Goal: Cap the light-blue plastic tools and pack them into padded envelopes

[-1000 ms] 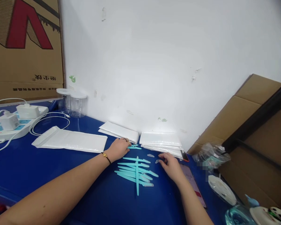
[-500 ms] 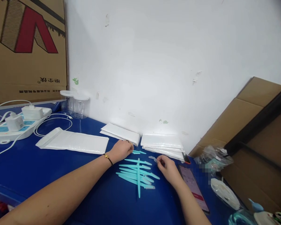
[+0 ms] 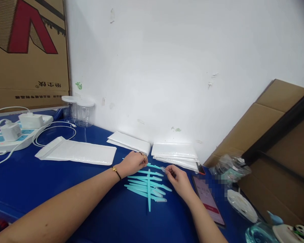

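My left hand (image 3: 135, 161) pinches the handle of a teal eyebrow razor (image 3: 154, 166), whose blade end points right. Between the fingertips of my right hand (image 3: 177, 177) is a small translucent blade cap (image 3: 163, 169), which meets the tip of that razor; how far it is on, I cannot tell. Just below both hands, several more teal eyebrow razors (image 3: 144, 184) lie roughly side by side on the blue table. One razor (image 3: 149, 199) lies crosswise over them, pointing toward me.
White padded mailers lie flat at left (image 3: 78, 152) and stacked by the wall, left (image 3: 129, 141) and right (image 3: 173, 150). A phone (image 3: 209, 200) is beside my right forearm. A power strip (image 3: 20, 140), clear jars (image 3: 85, 114), a plastic bag (image 3: 233, 168) and cardboard (image 3: 271, 108) surround the table.
My right hand has moved slightly left and up, bringing the cap to the razor's blade end. The razor in my left hand now shows farther right. The view has shifted slightly.
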`<action>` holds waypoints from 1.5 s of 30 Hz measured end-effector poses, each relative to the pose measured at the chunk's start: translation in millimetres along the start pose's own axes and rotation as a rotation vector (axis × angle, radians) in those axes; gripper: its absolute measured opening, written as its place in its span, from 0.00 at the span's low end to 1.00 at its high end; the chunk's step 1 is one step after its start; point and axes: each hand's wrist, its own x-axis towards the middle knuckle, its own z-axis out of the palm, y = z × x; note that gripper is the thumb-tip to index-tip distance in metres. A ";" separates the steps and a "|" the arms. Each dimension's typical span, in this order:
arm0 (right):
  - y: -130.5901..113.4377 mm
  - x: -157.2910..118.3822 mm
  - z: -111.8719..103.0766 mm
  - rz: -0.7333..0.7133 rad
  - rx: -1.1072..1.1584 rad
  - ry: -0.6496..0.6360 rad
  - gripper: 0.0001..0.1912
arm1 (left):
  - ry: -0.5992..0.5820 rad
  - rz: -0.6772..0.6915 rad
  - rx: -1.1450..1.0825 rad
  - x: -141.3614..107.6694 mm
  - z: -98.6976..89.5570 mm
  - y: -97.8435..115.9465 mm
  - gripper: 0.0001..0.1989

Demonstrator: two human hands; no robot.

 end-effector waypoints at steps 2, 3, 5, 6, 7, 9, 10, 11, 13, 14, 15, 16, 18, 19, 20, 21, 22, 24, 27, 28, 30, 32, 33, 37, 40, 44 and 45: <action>-0.4 -0.2 0.8 -0.009 -0.009 0.001 0.10 | 0.002 0.005 -0.002 0.1 1.0 -0.1 0.06; -0.8 -0.2 0.9 -0.015 -0.012 0.003 0.10 | 0.002 0.005 -0.003 0.0 1.3 0.0 0.06; -1.4 -0.2 0.5 -0.023 -0.018 0.017 0.09 | -0.002 0.004 -0.004 -0.3 1.2 0.3 0.06; -1.6 -0.1 0.0 -0.025 -0.021 0.028 0.08 | -0.004 0.003 -0.006 -0.4 0.9 0.2 0.06; -1.6 0.0 -0.5 -0.027 -0.026 0.039 0.08 | -0.004 0.002 -0.008 -0.5 0.4 0.1 0.06; -1.3 0.2 -1.1 -0.028 -0.034 0.048 0.08 | 0.000 -0.001 -0.011 -0.5 -0.6 -0.4 0.06; -1.1 0.2 -1.0 -0.031 -0.036 0.044 0.08 | 0.001 -0.002 -0.012 -0.4 -0.9 -0.5 0.06; -1.3 0.1 -0.5 -0.035 -0.033 0.037 0.07 | 0.001 -0.004 -0.014 -0.3 -1.0 -0.2 0.06; -2.8 -0.2 0.9 -0.046 -0.021 0.017 0.08 | -0.009 -0.003 -0.025 -0.5 -0.2 1.8 0.05; -4.3 -0.5 1.6 -0.054 -0.014 0.008 0.08 | -0.016 0.002 -0.036 -0.7 0.7 3.6 0.05; -6.1 -0.9 2.2 -0.063 -0.009 -0.005 0.08 | -0.023 0.007 -0.046 -0.9 1.8 5.9 0.05; -7.9 -1.3 2.5 -0.072 -0.008 -0.023 0.08 | -0.029 0.014 -0.052 -1.2 3.2 8.5 0.05; -10.0 -1.9 2.1 -0.076 -0.014 -0.077 0.08 | -0.052 0.032 -0.053 -1.5 5.4 13.3 0.05; -9.5 -1.9 1.6 -0.069 -0.016 -0.099 0.09 | -0.068 0.035 -0.053 -1.5 5.9 14.8 0.05; -7.7 -1.6 1.0 -0.058 -0.015 -0.110 0.10 | -0.085 0.032 -0.056 -1.4 5.9 15.2 0.06; -4.6 -1.1 0.6 -0.045 -0.013 -0.101 0.10 | -0.096 0.020 -0.063 -1.2 5.3 14.2 0.08; -0.3 -0.5 0.3 -0.036 -0.015 -0.075 0.11 | -0.092 0.001 -0.067 -1.0 4.1 11.8 0.09; 9.9 1.0 0.8 -0.041 -0.042 -0.008 0.13 | -0.052 -0.053 -0.041 -0.9 0.9 3.0 0.09; 21.7 2.6 3.5 -0.089 -0.131 0.005 0.18 | -0.015 -0.162 0.068 -1.9 -3.4 -14.6 0.12; 23.5 2.9 4.5 -0.103 -0.161 -0.019 0.18 | -0.023 -0.199 0.095 -2.4 -4.0 -19.8 0.12; 24.1 3.6 6.2 -0.108 -0.217 -0.066 0.16 | -0.045 -0.255 0.116 -3.2 -4.2 -27.1 0.09; 22.5 4.3 7.1 -0.084 -0.272 -0.078 0.12 | -0.056 -0.271 0.116 -3.4 -3.5 -30.1 0.05; 21.7 4.5 7.3 -0.069 -0.299 -0.067 0.10 | -0.056 -0.270 0.116 -3.3 -3.2 -30.3 0.05; 20.7 4.8 7.3 -0.048 -0.379 -0.001 0.07 | -0.040 -0.273 0.119 -2.2 -5.5 -28.2 0.05; 20.5 4.2 5.8 -0.021 -0.309 0.029 0.07 | -0.022 -0.285 0.117 -0.9 -11.0 -25.2 0.06; 15.0 3.4 2.9 0.032 -0.117 0.071 0.07 | 0.033 -0.232 0.060 -0.4 -16.8 -16.5 0.06; 12.7 3.3 2.5 0.032 -0.075 0.088 0.08 | 0.042 -0.207 0.019 -0.6 -17.0 -13.9 0.06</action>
